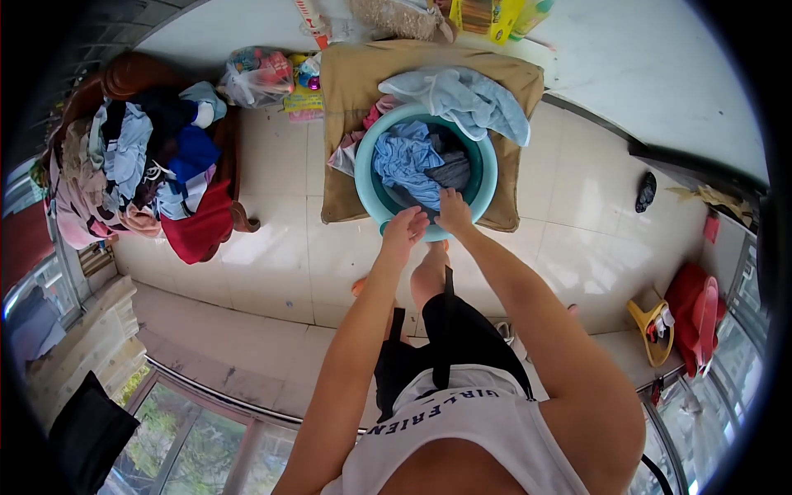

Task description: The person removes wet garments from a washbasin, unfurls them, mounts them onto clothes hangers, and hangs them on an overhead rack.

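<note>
A teal round basin (pixel 369 191) stands in front of me with clothes in it. On its left side lies a crumpled blue garment (pixel 407 157), and beside that a dark grey garment (pixel 452 171). My left hand (pixel 406 228) is over the basin's near rim, fingers loosely bent and apart, with nothing visible in it. Just to its right, my right hand (pixel 453 212) reaches over the rim, its fingertips close to the blue garment's lower edge. Its fingers look loosely apart; whether they touch the cloth is unclear. A light blue towel (pixel 462 95) lies along the basin's far side.
The basin rests on a brown cloth-covered surface (pixel 342 198). To the left, a wooden chair (pixel 132 73) bears a heap of clothes (pixel 124 157). Plastic bags (pixel 257 78) stand by the wall. A yellow-handled item (pixel 652 334) and a red bag (pixel 691 309) sit on the right.
</note>
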Demonstrator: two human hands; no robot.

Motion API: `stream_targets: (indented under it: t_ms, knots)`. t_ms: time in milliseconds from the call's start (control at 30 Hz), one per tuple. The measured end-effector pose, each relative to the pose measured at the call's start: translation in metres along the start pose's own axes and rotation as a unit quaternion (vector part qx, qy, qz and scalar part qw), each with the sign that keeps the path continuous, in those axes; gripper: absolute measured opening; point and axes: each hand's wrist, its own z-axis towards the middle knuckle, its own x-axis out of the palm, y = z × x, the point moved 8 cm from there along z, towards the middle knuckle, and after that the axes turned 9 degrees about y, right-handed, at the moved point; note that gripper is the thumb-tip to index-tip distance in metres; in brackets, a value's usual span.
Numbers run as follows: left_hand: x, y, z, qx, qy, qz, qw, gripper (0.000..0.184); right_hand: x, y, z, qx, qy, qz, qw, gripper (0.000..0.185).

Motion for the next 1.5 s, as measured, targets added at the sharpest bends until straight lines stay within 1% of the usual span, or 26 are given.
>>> stream_targets:
  t_ms: [67, 100, 200, 267, 400, 433, 500, 533, 567, 600, 733, 767, 833, 867, 933, 967, 1033, 1067, 1133, 1167, 1233, 1267, 1333, 1367, 1433, 1500]
  knots:
    - [-0.011, 0.009, -0.002, 0.011, -0.004, -0.011, 1.0, 0.029, 0.009, 0.002, 0.012, 0.022, -0.062, -0.05, 0.997, 0.069]
    - [-0.021, 0.015, -0.005, 0.001, -0.028, -0.028, 0.999, 0.029, 0.012, 0.005, 0.014, 0.034, -0.11, -0.074, 0.991, 0.054]
    - [-0.041, 0.022, -0.016, -0.008, -0.068, -0.051, 0.996, 0.029, 0.033, -0.006, 0.05, 0.058, -0.118, -0.158, 0.979, 0.052]
    - [-0.044, 0.026, -0.024, -0.012, -0.071, -0.056, 0.996, 0.03, 0.011, -0.004, 0.039, 0.036, -0.109, -0.173, 0.978, 0.047]
    - [-0.031, 0.027, -0.02, -0.039, -0.068, -0.056, 0.995, 0.037, -0.041, 0.009, 0.002, -0.024, -0.072, -0.102, 0.992, 0.043]
    - [-0.014, 0.016, -0.019, -0.037, -0.061, -0.054, 0.996, 0.037, -0.059, 0.013, -0.013, -0.028, -0.056, -0.022, 0.998, 0.044]
    - [0.006, 0.0, -0.033, -0.119, -0.19, 0.025, 0.974, 0.05, -0.092, 0.022, -0.046, -0.052, -0.042, 0.115, 0.991, 0.047]
    - [0.012, -0.006, -0.033, -0.118, -0.186, 0.026, 0.975, 0.05, -0.114, 0.03, -0.066, -0.05, -0.045, 0.113, 0.991, 0.047]
    - [0.042, -0.008, -0.025, -0.114, -0.032, -0.076, 0.99, 0.056, -0.136, 0.047, -0.087, -0.094, -0.027, 0.118, 0.988, 0.048]
    - [0.074, -0.016, -0.024, -0.109, 0.124, -0.175, 0.971, 0.063, -0.15, 0.061, -0.106, -0.137, -0.008, 0.123, 0.983, 0.049]
    - [0.102, -0.024, -0.019, -0.025, 0.141, -0.192, 0.971, 0.061, -0.188, 0.086, -0.165, -0.206, -0.098, 0.07, 0.971, 0.059]
    - [0.11, -0.027, -0.025, -0.027, 0.146, -0.229, 0.962, 0.054, -0.208, 0.097, -0.182, -0.22, -0.179, 0.023, 0.959, 0.064]
    - [0.119, -0.032, -0.039, -0.023, 0.132, -0.272, 0.953, 0.042, -0.22, 0.103, -0.197, -0.245, -0.225, -0.011, 0.943, 0.083]
    - [0.12, -0.032, -0.043, -0.022, 0.132, -0.271, 0.953, 0.042, -0.214, 0.101, -0.193, -0.246, -0.226, -0.01, 0.942, 0.083]
    - [0.12, -0.036, -0.048, 0.012, 0.122, -0.255, 0.959, 0.034, -0.2, 0.084, -0.174, -0.152, -0.175, 0.037, 0.972, 0.079]
    - [0.12, -0.036, -0.052, 0.014, 0.122, -0.255, 0.959, 0.034, -0.201, 0.084, -0.175, -0.154, -0.176, 0.036, 0.972, 0.079]
    - [0.112, -0.052, -0.055, 0.08, 0.081, -0.2, 0.973, 0.028, -0.192, 0.087, -0.162, -0.161, -0.045, 0.062, 0.984, 0.062]
    - [0.111, -0.055, -0.058, 0.085, 0.08, -0.202, 0.972, 0.028, -0.194, 0.085, -0.157, -0.166, -0.044, 0.059, 0.983, 0.062]
    - [0.117, -0.063, -0.065, 0.086, 0.13, -0.188, 0.97, 0.024, -0.173, 0.079, -0.144, -0.141, 0.115, 0.262, 0.948, 0.041]
    - [0.118, -0.067, -0.068, 0.091, 0.131, -0.186, 0.969, 0.024, -0.175, 0.08, -0.144, -0.146, 0.113, 0.261, 0.947, 0.041]
    - [0.128, -0.079, -0.078, 0.107, 0.152, -0.151, 0.971, 0.028, -0.162, 0.087, -0.147, -0.122, 0.25, 0.503, 0.818, 0.043]
    - [0.132, -0.083, -0.085, 0.11, 0.152, -0.15, 0.971, 0.028, -0.161, 0.088, -0.147, -0.124, 0.25, 0.502, 0.818, 0.043]
    - [0.15, -0.09, -0.1, 0.102, 0.196, -0.124, 0.967, 0.03, -0.152, 0.097, -0.153, -0.102, 0.298, 0.644, 0.697, 0.039]
    - [0.152, -0.091, -0.102, 0.104, 0.195, -0.124, 0.967, 0.03, -0.152, 0.098, -0.155, -0.104, 0.3, 0.643, 0.697, 0.039]
    - [0.159, -0.098, -0.105, 0.115, 0.225, -0.093, 0.963, 0.034, -0.154, 0.103, -0.16, -0.092, 0.313, 0.712, 0.622, 0.042]
    - [0.159, -0.097, -0.108, 0.115, 0.216, -0.096, 0.965, 0.036, -0.143, 0.098, -0.155, -0.086, 0.344, 0.717, 0.6, 0.043]
